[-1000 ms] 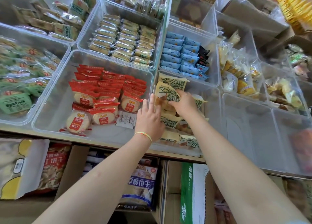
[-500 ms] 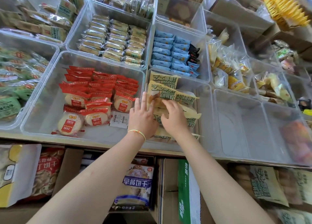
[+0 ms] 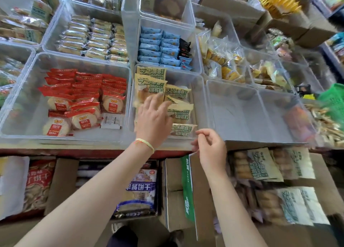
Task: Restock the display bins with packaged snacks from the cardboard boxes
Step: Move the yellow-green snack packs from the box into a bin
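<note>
One clear bin (image 3: 200, 98) at the bench's 12 o'clock holds five visible tan snack packets (image 3: 177, 92). The left hand (image 3: 153, 120) rests on them, fingers spread. At its 4 o'clock the right hand (image 3: 211, 147) hovers, fingers loosely curled, holding nothing, above two cardboard boxes (image 3: 174, 174).

Both forearms are bare, sleeveless to the frame's edge, and a thin yellow-green and orange woven string bracelet (image 3: 145, 144) circles the left wrist.

Cream-and-green snack packets (image 3: 151, 87), red packets (image 3: 83, 90), seemingly blue packets (image 3: 158, 47)
</note>
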